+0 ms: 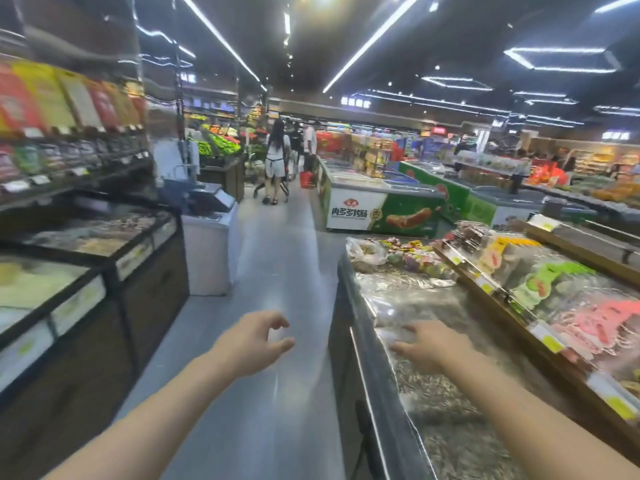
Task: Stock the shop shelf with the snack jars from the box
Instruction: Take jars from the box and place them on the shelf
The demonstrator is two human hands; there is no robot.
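- A grey aisle floor [277, 254] is running from the camera towards the far end of a large shop, under long strip lights
- A bulk-goods counter [349, 306] is standing along the right of the aisle; its top is lying under clear film over dark loose goods, and wrapped sweets [412, 259] are sitting in the far section
- A display of glass-fronted bins [104, 268] is lining the left of the aisle, with hanging packets [52, 98] showing on the rack above it
- A green and white chest freezer [381, 213] is standing further ahead on the right
- A white cabinet [211, 251] carrying a scale is sitting just beyond the left bins
- A shopper [275, 157] is standing with a trolley well down the aisle, near a red basket [305, 179]
- The left hand [249, 344] is hanging over the floor, fingers loosely curled, gripping nothing
- The right hand [433, 344] is reaching over the film-covered counter top, fingers spread and relaxed, gripping nothing; whether it is touching the film cannot be told
- Snack jars, box and the shelf to be stocked are not appearing in this blurred view
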